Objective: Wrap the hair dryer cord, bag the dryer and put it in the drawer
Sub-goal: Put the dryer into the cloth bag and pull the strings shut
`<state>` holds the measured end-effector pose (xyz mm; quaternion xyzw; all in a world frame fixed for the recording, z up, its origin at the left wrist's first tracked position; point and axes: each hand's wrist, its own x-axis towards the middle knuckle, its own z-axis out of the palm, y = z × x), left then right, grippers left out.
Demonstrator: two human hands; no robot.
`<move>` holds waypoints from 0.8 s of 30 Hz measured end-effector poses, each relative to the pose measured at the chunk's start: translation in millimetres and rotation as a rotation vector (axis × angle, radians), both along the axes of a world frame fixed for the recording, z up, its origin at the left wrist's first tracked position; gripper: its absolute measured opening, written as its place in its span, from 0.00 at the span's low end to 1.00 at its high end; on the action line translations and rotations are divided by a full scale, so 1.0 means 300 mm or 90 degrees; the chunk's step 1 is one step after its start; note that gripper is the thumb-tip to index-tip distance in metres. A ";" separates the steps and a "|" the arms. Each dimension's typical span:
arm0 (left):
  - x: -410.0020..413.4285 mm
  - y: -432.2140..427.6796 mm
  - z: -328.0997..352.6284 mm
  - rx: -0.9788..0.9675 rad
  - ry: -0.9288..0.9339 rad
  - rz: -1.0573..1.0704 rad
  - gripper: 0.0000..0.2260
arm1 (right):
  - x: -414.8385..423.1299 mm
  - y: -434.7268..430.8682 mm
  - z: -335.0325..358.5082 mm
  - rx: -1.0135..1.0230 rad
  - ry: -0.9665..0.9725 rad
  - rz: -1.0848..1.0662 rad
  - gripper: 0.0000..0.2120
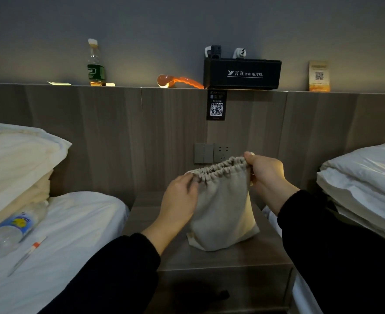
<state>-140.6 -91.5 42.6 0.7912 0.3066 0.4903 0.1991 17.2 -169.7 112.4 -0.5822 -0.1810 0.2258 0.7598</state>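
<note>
Black sleeves are reaching in from the bottom corners, both forearms angling toward the middle. Below them, the closed drawer front (223, 288) of the nightstand (232, 259) is sitting in shadow. On the nightstand's wooden top, a beige drawstring bag (221, 207) is standing upright, its bottom resting on the surface and its body bulging; what is inside is hidden. The left hand (178, 207) is pinching the gathered rim at the bag's left end, fingers curled closed on the fabric. The right hand (266, 175) is gripping the rim's right end, held slightly higher, its fingers folded shut around the cloth and what may be the drawstring; the mouth between the two hands is lying nearly closed in tight ruffles.

To the left, a white bed (73, 245) is carrying a clear water bottle (17, 227) lying on its side and a pen (26, 257) just beside it, with pillows (17, 159) stacked behind. To the right, more white pillows (365, 177) are piling up on a second bed.

Behind the bag, a switch and socket panel (211, 152) is showing on the wood headboard, with a QR code card (216, 105) hanging above. Along the top ledge, a green-labelled bottle (95, 64), an orange glowing object (178, 81), a black hotel box (242, 73) and a small yellow QR sign (319, 75) are standing against the grey wall.
</note>
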 end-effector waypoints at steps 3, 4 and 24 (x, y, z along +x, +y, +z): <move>0.040 0.017 0.038 -0.157 -0.101 -0.037 0.12 | -0.001 -0.011 0.007 -0.008 -0.020 0.057 0.06; 0.054 0.028 0.052 -0.202 -0.151 -0.042 0.13 | 0.001 -0.014 0.008 -0.023 -0.039 0.075 0.07; 0.102 0.245 0.224 -0.599 -0.324 -0.068 0.18 | 0.159 -0.002 0.065 -0.020 0.016 -0.075 0.14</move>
